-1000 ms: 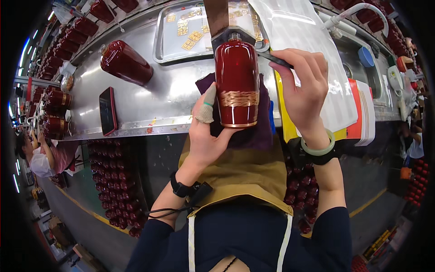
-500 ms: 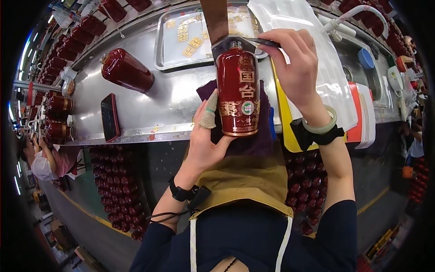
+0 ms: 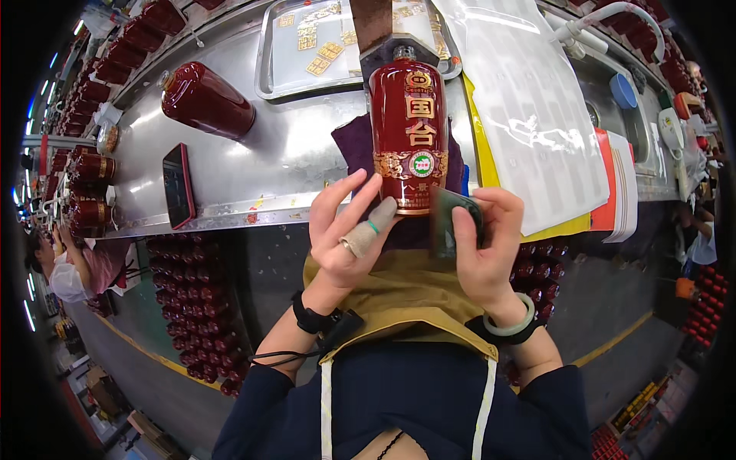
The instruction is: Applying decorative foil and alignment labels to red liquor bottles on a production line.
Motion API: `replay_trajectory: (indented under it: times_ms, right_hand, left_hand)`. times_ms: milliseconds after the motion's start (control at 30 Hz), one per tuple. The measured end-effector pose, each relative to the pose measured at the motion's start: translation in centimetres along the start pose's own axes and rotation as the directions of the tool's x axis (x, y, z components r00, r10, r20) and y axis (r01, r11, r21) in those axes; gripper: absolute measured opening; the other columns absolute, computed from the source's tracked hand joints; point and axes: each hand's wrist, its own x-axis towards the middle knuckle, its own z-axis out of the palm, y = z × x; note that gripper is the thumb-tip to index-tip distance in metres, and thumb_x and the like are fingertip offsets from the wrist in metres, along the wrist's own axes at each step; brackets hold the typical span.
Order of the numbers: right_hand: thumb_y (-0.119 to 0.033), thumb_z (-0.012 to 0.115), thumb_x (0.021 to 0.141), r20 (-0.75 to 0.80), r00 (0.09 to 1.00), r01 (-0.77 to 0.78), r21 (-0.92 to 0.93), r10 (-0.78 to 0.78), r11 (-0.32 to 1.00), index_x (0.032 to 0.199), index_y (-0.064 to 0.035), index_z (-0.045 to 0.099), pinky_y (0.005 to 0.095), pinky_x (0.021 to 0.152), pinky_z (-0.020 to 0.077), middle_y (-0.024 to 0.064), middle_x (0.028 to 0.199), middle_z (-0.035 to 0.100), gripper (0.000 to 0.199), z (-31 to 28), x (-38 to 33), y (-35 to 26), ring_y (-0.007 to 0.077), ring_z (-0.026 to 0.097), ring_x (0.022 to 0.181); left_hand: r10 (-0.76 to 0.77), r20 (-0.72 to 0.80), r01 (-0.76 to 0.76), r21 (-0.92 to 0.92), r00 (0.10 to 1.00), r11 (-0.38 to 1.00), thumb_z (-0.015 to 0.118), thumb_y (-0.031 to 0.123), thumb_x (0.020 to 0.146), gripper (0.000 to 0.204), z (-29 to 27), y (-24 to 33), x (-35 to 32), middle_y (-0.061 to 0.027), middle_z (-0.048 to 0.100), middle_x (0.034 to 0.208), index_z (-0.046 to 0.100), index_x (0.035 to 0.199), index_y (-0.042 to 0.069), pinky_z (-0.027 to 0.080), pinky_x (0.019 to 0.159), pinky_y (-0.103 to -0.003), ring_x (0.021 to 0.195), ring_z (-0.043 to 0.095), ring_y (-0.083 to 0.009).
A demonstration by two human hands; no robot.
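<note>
- Red bottle (image 3: 399, 96) lying on purple cloth (image 3: 353, 146), at tabletop's (image 3: 291, 153) near edge.
- Left hand (image 3: 343, 244): fingers spreading open by base; weak support could be letting it roll.
- Right hand (image 3: 492, 257): fingers gripping dark plate (image 3: 447, 230); slipping could be scuffing gold print (image 3: 419, 135).

From where I stand, the bottle (image 3: 389, 103) is a glossy deep red, lying on its side over a dark purple cloth (image 3: 351, 144) on the bench (image 3: 287, 165). Its clear neck points away from the person, its gold-edged base toward them. Gold characters run down the upturned face to an ornate gold band with a round green-and-white emblem. Just beside the base, a dark, flat scraper-like piece (image 3: 445, 224), slightly blurred, stands tilted in the right hand (image 3: 491, 249).
</note>
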Motion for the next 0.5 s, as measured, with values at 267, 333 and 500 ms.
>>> replay_trajectory:
  times_ms: [267, 333, 500]
  right_hand:
    - [-0.007, 0.06, 0.107, -0.116, 0.992, -0.077, -0.237, 0.051, 0.968, 0.122, 0.001, 0.065, 0.0255, 0.083, 0.0472, 0.006, 0.1, 0.063, 0.018, -4.1, 2.4, 0.6, 0.0126, 0.06, 0.092]
    - [-0.006, 0.059, 0.108, -0.166, 0.983, -0.101, -0.136, 0.078, 0.985, 0.122, 0.001, 0.065, 0.025, 0.084, 0.0471, 0.004, 0.102, 0.063, 0.017, -4.7, 2.4, 0.6, 0.0113, 0.059, 0.093]
    - [-0.005, 0.055, 0.11, -0.181, 0.972, -0.147, 0.021, 0.148, 0.989, 0.123, 0.0004, 0.062, 0.0231, 0.089, 0.045, 0.0015, 0.11, 0.061, 0.016, -5.6, 2.1, 1.1, 0.0073, 0.055, 0.099]
  left_hand:
    - [0.08, 0.189, -0.076, -0.027, 0.979, 0.997, 0.081, 0.005, 0.077, 0.036, 0.1, 3.0, 1.6, -0.0129, 0.061, 0.151, 0.086, 0.109, 0.022, 0.043, 0.115, -0.052, 0.142, 0.048, -0.0353]
    - [-0.135, 0.119, 0.16, -0.237, 0.984, 0.958, 0.078, 0.008, 0.088, 0.042, -0.4, 2.9, 3.9, -0.0236, 0.055, 0.154, 0.074, 0.129, 0.003, 0.041, 0.117, -0.049, 0.145, 0.045, -0.0363]
    - [-0.52, 0.271, 0.563, -0.606, 0.81, 0.562, 0.054, 0.023, 0.113, 0.048, -0.5, 0.0, 6.7, -0.0223, 0.062, 0.143, 0.053, 0.146, -0.012, 0.044, 0.113, -0.038, 0.131, 0.06, -0.0259]
